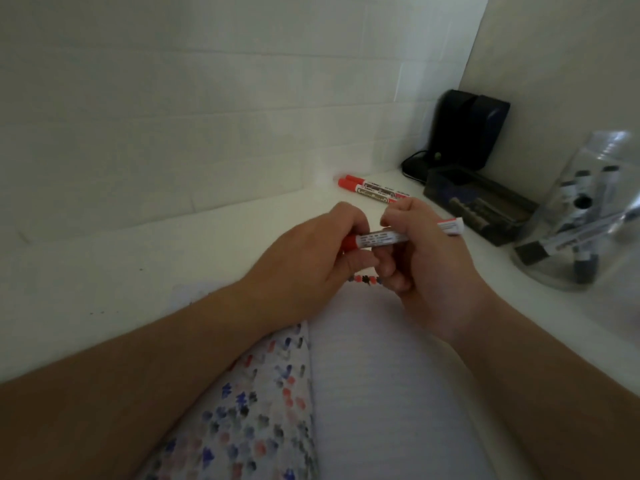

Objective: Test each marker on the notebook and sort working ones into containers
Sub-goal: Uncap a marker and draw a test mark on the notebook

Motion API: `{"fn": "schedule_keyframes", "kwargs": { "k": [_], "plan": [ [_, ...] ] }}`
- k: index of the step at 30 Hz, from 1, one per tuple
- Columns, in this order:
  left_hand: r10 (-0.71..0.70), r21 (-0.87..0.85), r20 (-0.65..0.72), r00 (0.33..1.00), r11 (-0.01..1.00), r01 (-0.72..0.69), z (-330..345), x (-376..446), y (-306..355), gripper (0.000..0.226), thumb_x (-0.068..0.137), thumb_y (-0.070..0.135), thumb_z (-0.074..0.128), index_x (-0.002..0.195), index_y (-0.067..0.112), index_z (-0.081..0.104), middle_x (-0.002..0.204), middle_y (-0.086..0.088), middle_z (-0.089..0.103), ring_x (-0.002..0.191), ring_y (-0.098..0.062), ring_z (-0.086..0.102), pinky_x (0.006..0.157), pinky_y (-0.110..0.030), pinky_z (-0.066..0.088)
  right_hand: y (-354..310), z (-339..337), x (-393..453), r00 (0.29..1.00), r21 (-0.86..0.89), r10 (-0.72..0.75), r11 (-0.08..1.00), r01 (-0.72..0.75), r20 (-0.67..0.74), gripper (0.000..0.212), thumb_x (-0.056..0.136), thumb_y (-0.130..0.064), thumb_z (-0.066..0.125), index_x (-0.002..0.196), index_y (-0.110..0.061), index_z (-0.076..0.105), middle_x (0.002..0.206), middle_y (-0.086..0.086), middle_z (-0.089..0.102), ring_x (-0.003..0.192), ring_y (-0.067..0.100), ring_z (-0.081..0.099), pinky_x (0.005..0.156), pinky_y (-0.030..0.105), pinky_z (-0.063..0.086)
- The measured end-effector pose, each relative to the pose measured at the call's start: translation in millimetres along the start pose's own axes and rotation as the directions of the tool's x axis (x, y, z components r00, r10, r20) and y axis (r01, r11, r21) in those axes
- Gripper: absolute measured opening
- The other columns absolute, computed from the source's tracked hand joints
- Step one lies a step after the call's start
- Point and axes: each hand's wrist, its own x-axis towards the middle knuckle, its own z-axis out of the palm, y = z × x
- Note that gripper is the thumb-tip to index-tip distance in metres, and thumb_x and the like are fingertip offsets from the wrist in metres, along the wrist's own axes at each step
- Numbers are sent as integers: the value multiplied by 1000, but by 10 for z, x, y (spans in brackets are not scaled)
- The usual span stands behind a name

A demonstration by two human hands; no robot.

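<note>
Up close, both hands grip one red marker (381,239) over the open notebook (374,375), left hand (311,251) on its cap, right hand (426,258) round its barrel, while two red markers (367,188) lie beyond, beside a dark tray (485,206) and clear jar (588,220).

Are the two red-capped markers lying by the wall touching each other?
Touching. The head view shows the two red-capped markers lying side by side on the white table with no gap between their barrels, apart from both hands.

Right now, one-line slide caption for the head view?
Both hands hold a red marker above the dotted notebook: left hand on its cap end, right hand gripping its barrel.
</note>
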Motion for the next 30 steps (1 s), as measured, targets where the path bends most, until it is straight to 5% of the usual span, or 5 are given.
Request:
{"fn": "schedule_keyframes", "kwargs": {
  "k": [4, 10, 24, 30],
  "plan": [
    [39, 91, 26, 999, 995, -41, 8, -11, -24, 17, 105, 40, 45, 114, 25, 49, 77, 19, 50, 68, 1, 49, 62, -14, 35, 70, 45, 35, 1000, 71, 17, 997, -16, -9, 26, 98, -7, 47, 77, -20, 54, 60, 10, 42, 46, 17, 35, 43, 22, 19],
    [89, 154, 33, 995, 984, -93, -7, -4, 26, 28, 104, 48, 36, 119, 30, 52, 76, 11, 63, 58, -10, 51, 59, -34, 45, 81, 58, 44, 997, 164, 74, 984, -69, -23, 24, 94, -2, 39, 82, -17, 53, 57, 7, 43, 40, 13, 37, 47, 23, 16],
    [-134, 1, 89, 987, 991, 135, -202, 50, 178, 12, 98, 56, 53, 107, 47, 56, 62, 16, 60, 54, -5, 53, 59, -30, 45, 11, 56, 8, 996, 260, 86, 961, -89, 23, 19, 98, -6, 40, 102, -15, 56, 63, 8, 43, 45, 13, 40, 43, 23, 23],
    [-371, 136, 239, 897, 928, 348, -466, -33, 25, 81, 58, 82, 75, 121, 49, 35, 93, 15, 56, 81, -1, 57, 70, -31, 48, -52, 35, -2, 998, 218, 52, 974, -61, 47, 23, 103, -16, 39, 93, -16, 60, 62, 10, 49, 52, 19, 39, 45, 24, 28]
  ]
}}
